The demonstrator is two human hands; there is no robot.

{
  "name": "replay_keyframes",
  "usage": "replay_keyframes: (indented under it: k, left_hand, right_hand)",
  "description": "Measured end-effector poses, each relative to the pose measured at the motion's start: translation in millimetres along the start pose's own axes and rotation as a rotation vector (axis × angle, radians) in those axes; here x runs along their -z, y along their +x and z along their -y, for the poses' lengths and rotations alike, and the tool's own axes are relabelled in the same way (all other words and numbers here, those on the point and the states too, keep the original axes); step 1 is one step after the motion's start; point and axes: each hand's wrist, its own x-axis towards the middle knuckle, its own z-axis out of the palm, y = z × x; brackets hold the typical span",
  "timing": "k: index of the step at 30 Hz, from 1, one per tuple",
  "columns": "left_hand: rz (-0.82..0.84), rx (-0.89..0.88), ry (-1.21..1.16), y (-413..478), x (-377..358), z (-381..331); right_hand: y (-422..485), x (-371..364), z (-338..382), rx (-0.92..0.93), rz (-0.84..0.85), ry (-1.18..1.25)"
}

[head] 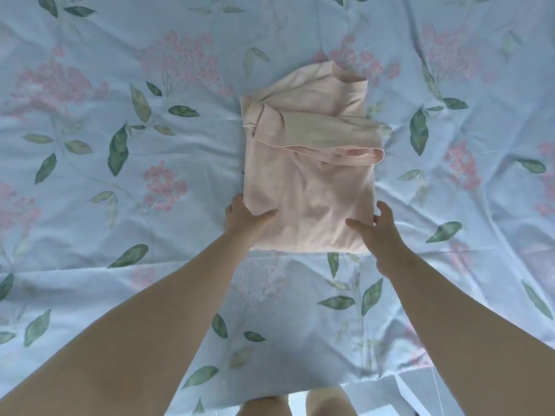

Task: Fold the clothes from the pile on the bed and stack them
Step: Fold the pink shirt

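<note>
Cotton-like sheet (120, 235), pale blue with a floral print, covers the bed and fills the view. At its centre lies the pink garment (309, 187), its sleeves laid across the body to form a narrow rectangle. We judge the side folds done and the final end-to-end fold not yet made. No pile and no stack are in view, so we cannot count what remains. Our left hand (243, 220) pinches the near left corner, thumb on top. Our right hand (381, 238) sits at the near right corner, thumb on the cloth; we cannot tell whether it grasps.
</note>
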Motion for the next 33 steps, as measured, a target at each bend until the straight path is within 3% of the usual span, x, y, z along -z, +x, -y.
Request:
replay_keyframes:
  k: [4,7,10,12,14,16,17,19,22,26,28,31,33]
  left_hand:
    - [0.039,-0.019,-0.022,1,-11,14]
    - [0.206,-0.033,0.093,-5,1,24]
    - [0.514,0.060,0.429,-17,19,42]
    - [0.565,0.119,0.547,-20,23,48]
    - [0.383,0.054,0.479,-20,24,40]
    - [0.046,-0.077,0.303,-16,24,23]
    - [-0.101,-0.142,0.220,-13,23,13]
    - [-0.239,-0.215,0.090,-5,17,-7]
    - [-0.231,-0.208,0.072,9,4,-32]
    - [-0.288,-0.184,0.409,18,-1,-50]
    - [-0.312,-0.215,0.521,16,3,-57]
    - [-0.274,-0.209,0.401,12,18,-74]
    - [-0.291,-0.157,0.164,16,32,-94]
  right_hand:
    - [11,-2,-12,0.014,-0.067,-0.221]
    - [9,4,-24,-0.033,-0.065,-0.415]
    - [-18,13,-43,-0.274,0.192,-0.506]
    - [-37,16,-51,-0.406,0.294,-0.527]
    - [-37,18,-54,-0.264,0.183,-0.469]
    - [-24,18,-44,-0.130,0.013,-0.205]
    - [-16,17,-35,-0.120,-0.033,-0.046]
    - [-1,15,-16,-0.150,-0.057,0.205]
    - [22,15,5,-0.186,-0.141,0.280]
    - [35,17,15,-0.174,-0.025,0.000]
    - [38,21,21,-0.165,-0.012,0.004]
    - [34,29,50,-0.283,0.110,0.240]
    - [34,34,76,-0.280,0.163,0.442]
